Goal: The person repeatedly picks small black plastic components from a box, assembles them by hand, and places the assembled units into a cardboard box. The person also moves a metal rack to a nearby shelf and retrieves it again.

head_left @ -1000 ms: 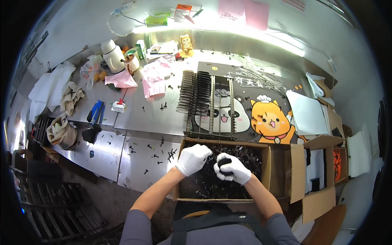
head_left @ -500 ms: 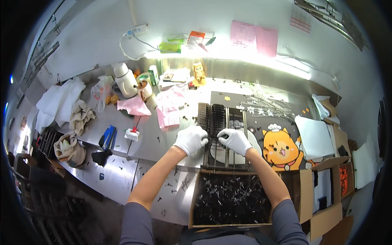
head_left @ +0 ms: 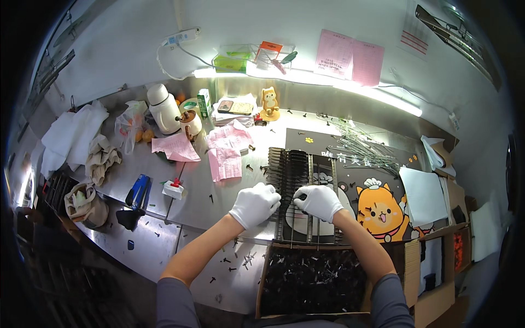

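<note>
Both forearms reach forward from the lower edge, bare below grey sleeves, the white-gloved left hand [head_left: 255,204] and right hand [head_left: 319,201] side by side, fingers curled downward.

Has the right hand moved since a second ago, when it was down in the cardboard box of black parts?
Yes. The right hand has come up out of the cardboard box and away from the person, onto the black slotted rack beyond it.

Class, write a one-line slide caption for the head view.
White-gloved left hand and right hand at a metal rack above a cardboard box.
</note>
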The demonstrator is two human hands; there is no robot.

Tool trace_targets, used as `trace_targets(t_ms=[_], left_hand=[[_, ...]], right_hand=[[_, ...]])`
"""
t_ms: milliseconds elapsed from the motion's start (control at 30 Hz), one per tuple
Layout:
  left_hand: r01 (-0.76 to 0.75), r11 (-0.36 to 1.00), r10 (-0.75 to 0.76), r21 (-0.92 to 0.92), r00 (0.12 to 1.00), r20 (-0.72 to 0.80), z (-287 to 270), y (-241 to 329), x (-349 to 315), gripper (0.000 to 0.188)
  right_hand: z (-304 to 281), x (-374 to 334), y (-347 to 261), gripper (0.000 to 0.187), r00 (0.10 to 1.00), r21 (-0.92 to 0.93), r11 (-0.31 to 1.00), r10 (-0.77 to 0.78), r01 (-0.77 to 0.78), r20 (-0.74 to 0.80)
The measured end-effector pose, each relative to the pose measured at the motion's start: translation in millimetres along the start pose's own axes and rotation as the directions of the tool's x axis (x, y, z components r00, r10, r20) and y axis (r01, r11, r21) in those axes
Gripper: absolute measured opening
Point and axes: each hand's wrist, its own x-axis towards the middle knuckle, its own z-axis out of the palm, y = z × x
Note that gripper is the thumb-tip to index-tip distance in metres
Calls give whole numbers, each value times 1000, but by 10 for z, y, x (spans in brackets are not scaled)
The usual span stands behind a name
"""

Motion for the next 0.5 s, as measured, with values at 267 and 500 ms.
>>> trace_targets(t_ms=[267,500], left_hand=[[-67,993,89,-101,970,226,17,-116,107,13],[205,913,61,-352,785,616,70,-233,247,59]], right_hand=[[77,112,-43,35,989,-192,978,-52,78,135],[63,106,76,71,923,172,985,-84,20,375]])
